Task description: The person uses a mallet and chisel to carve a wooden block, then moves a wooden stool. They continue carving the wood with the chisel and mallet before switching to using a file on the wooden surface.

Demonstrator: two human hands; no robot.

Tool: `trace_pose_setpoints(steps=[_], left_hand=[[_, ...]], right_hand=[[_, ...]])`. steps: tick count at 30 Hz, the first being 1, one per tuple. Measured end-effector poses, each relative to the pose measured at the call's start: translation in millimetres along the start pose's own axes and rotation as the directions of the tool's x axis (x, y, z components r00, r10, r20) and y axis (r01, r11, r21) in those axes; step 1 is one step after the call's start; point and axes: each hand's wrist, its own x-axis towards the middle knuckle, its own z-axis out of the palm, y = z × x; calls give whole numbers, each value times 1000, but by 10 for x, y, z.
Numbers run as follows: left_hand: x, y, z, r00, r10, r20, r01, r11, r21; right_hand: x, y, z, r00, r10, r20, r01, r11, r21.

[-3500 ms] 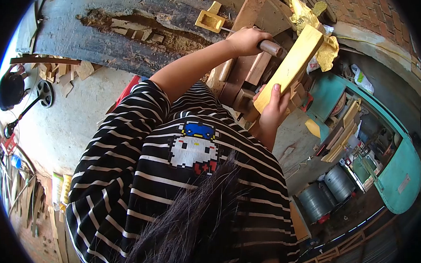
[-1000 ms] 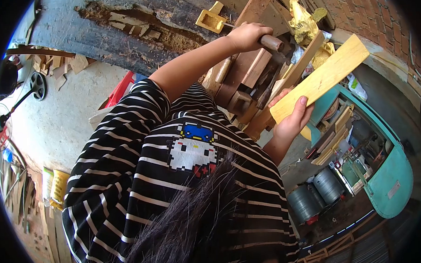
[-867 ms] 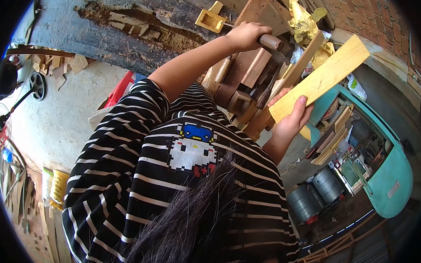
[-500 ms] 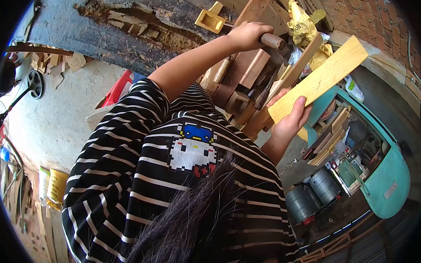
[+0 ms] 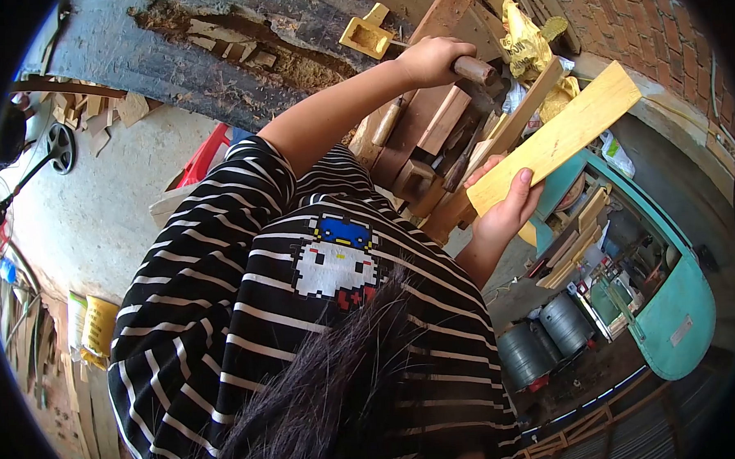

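Observation:
My left hand (image 5: 434, 61) is wrapped around a wood-handled chisel (image 5: 475, 70). The brown handle sticks out on the right of the fist, and a thin metal shank leads left from it towards a small yellow wooden block (image 5: 367, 37). This block has a hollow in its top and a short stub at one end, and rests on the dark workbench (image 5: 205, 85). My right hand (image 5: 510, 203) grips one end of a flat, pale yellow wooden board (image 5: 556, 143), thumb on its upper face. The board slants up to the right, its far end raised in the air.
Wood pieces and tools, among them a reddish block (image 5: 445, 119), lie between my hands. Behind them is a crumpled yellow bag (image 5: 528, 46). A turquoise cabinet (image 5: 675, 323) stands right, near metal drums (image 5: 564, 327). A red plastic stool (image 5: 208, 154) is left of the bench.

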Motion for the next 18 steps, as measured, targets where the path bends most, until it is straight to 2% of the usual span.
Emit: trace_pose_setpoints(steps=[10, 13, 15, 16, 18], left_hand=[[-34, 1, 9, 1000, 4, 6, -4, 1000, -6], [-23, -7, 16, 999, 5, 39, -5, 1000, 2], [-29, -7, 24, 999, 16, 34, -15, 1000, -21], [-30, -12, 21, 999, 15, 37, -14, 1000, -19], [-24, -17, 17, 999, -1, 47, 2, 999, -40]], right_hand=[[-27, 9, -30, 1000, 19, 0, -19, 999, -28], [-23, 73, -106, 999, -22, 39, 20, 999, 46], [-35, 97, -80, 969, -241, -46, 246, 953, 179], [-33, 148, -36, 970, -239, -48, 244, 953, 181], [-2, 361, 101, 902, -366, -229, 427, 833, 351]])
